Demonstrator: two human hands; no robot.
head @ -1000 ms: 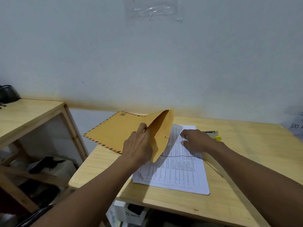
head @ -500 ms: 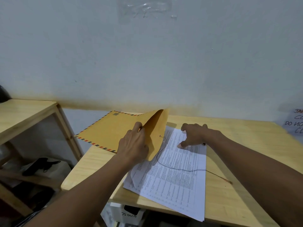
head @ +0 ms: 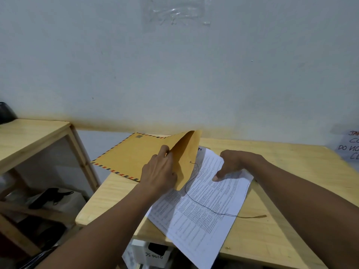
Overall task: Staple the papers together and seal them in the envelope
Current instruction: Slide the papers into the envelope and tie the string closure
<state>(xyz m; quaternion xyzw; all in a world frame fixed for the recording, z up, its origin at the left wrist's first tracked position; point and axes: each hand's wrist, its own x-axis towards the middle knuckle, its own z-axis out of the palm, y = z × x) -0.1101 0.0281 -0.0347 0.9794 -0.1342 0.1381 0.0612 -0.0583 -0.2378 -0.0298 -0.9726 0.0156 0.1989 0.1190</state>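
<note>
A brown envelope [head: 132,156] with a striped airmail border lies at the table's far left corner and overhangs the edge. My left hand [head: 159,171] pinches its flap [head: 186,152] and holds it raised. A thin dark string [head: 196,199] runs from the flap across the papers. The printed white papers [head: 202,206] lie slanted beside the envelope, their near corner past the table's front edge. My right hand [head: 233,164] grips their far edge, thumb on top. The stapler is hidden.
The wooden table [head: 281,239] runs right along a pale wall. A lower wooden shelf unit [head: 33,136] stands to the left with dark items beneath. A handwritten note [head: 349,146] hangs at far right. A white box [head: 153,253] sits under the table.
The papers have turned and slid toward me, their near corner now over the table edge. My right hand moved from flat on the sheets to gripping their far edge. The stapler went out of sight.
</note>
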